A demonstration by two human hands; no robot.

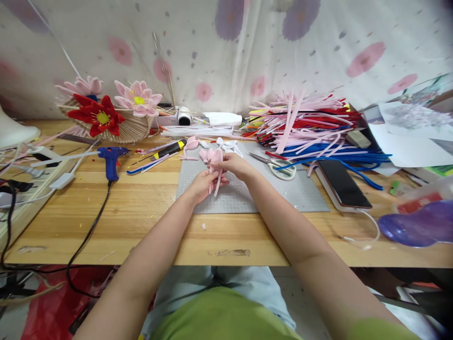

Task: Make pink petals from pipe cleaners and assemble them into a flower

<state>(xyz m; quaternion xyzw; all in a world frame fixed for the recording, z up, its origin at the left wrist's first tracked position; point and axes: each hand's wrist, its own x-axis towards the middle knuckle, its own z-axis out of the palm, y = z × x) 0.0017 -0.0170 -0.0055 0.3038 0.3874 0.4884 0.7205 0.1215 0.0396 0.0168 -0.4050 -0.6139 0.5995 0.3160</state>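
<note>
Over the grey cutting mat (297, 196), both hands come together on a bundle of pink pipe cleaners (217, 160) bent into petal-like loops, with loose ends hanging down. My left hand (204, 185) is closed round the lower part of the bundle. From the right, my right hand (231, 165) pinches it higher up. Just behind the hands lie pink petal pieces (191, 142) and white petal pieces (231, 146). Scissors with pale handles (281, 169) rest on the mat to the right. How the fingers overlap inside the grip is partly hidden.
A blue glue gun (110, 160) with its cord stands left, near a yellow-black utility knife (170, 149). Finished flowers in a woven basket (123, 130) are behind it. A large pipe cleaner pile (311, 123), a phone (345, 184) and a purple balloon-like object (414, 223) occupy the right.
</note>
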